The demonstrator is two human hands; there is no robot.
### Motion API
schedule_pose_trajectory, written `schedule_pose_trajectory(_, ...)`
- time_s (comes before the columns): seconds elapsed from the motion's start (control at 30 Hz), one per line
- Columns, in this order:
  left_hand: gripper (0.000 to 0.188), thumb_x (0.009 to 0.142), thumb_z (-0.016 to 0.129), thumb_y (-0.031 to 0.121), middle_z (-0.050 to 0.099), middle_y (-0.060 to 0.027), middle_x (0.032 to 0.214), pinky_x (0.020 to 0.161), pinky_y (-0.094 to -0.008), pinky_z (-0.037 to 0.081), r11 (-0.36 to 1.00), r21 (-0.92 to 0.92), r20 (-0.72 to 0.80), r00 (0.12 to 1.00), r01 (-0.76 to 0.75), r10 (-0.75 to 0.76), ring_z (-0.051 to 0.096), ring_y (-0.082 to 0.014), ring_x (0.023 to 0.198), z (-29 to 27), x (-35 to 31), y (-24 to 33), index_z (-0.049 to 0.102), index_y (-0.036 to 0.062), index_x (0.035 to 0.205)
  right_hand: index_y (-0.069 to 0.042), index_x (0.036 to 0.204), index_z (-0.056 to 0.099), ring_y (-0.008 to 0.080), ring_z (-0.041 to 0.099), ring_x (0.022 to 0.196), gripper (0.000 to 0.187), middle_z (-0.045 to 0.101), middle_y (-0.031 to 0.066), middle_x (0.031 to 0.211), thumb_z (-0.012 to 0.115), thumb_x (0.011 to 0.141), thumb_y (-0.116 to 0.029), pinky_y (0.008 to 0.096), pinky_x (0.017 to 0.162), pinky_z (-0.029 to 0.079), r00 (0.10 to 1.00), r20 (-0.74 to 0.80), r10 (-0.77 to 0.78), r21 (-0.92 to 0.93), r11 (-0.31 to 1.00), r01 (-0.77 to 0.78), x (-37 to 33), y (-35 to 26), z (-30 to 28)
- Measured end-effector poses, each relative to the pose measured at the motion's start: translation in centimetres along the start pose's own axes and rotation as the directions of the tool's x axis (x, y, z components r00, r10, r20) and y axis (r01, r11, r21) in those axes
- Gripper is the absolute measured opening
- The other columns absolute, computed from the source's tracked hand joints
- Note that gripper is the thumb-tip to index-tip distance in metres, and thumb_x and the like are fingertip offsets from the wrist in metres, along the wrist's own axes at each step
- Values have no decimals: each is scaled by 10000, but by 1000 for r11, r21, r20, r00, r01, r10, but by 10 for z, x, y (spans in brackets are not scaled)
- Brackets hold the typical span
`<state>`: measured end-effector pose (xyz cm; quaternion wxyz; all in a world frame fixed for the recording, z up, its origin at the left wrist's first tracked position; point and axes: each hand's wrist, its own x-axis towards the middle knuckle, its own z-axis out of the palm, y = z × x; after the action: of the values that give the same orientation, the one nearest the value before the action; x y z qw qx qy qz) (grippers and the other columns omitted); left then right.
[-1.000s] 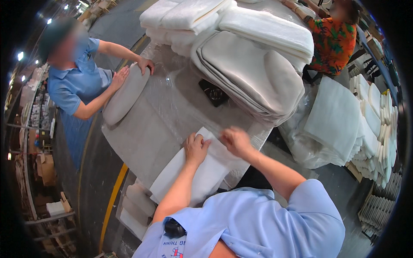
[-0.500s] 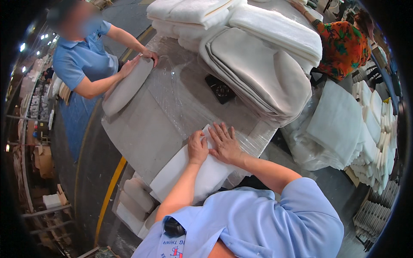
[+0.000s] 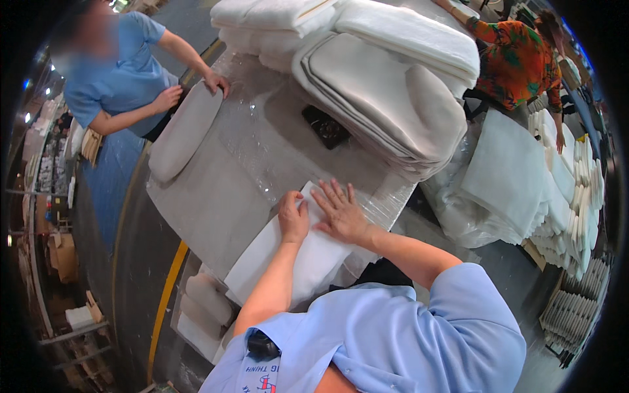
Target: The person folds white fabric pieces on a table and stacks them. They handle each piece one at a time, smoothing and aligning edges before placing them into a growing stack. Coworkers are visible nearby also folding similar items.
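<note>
A white padded sheet (image 3: 316, 255) lies at the near edge of the table, partly under my forearms. My right hand (image 3: 342, 215) rests flat on its far end with the fingers spread. Close beside it, my left hand (image 3: 293, 219) is closed at the sheet's left edge, with the fingers curled and partly hidden. It appears to pinch that edge. Beyond my hands lies a thick stack of grey rounded covers (image 3: 386, 108). A small black object (image 3: 325, 126) sits next to that stack.
Wrapped plastic film covers the table (image 3: 216, 196). A co-worker at the left touches a grey rounded panel (image 3: 187, 134). White folded padding (image 3: 409, 42) is piled at the back. White sheets (image 3: 508, 177) stand at the right, near another person. Grey-white pieces (image 3: 203, 301) lie at lower left.
The co-worker at the left has taken one hand off the grey panel. At the right, the other person's arm now reaches down to the white sheets. My hands have barely moved.
</note>
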<state>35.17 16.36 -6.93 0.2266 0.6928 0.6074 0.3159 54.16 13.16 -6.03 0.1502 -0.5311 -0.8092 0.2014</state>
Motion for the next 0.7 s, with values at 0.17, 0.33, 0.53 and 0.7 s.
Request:
schedule_pose_trajectory(0.17,256,885,712,20,665,-143,1085,962,-462,494,1000,5,3,1000,-15,15,636,-368,1081,-1,3,2,602,44,1114,-220,1704,262,431,220,1615,927,203,132,1778,708,950,-523,717,1254,196,972,-179,153,10,988,-154,16,39,-22)
schedule_pose_trajectory(0.33,245,888,710,21,665,-143,1085,964,-455,496,1000,3,-2,1000,-27,27,638,-363,1078,2,4,3,604,46,1108,-267,1713,243,398,160,1642,892,169,109,1793,617,982,-616,716,1267,151,997,2,77,-43,996,-77,9,14,6)
schedule_pose_trajectory(0.53,217,899,693,25,660,-156,1087,955,-477,492,1000,5,19,1000,7,-8,627,-385,1080,-3,5,-1,601,53,1093,-224,1697,290,381,214,1630,833,237,102,1773,611,1005,-559,692,1281,152,983,-157,96,53,995,-89,-3,38,-25)
schedule_pose_trajectory(0.7,190,903,691,22,644,-154,1080,955,-482,482,1000,12,48,999,-27,26,608,-389,1076,-1,6,5,603,55,1069,-207,1645,398,349,261,1618,693,310,82,1748,627,1024,-412,669,1273,207,963,-207,173,-140,969,-204,-52,73,-7)
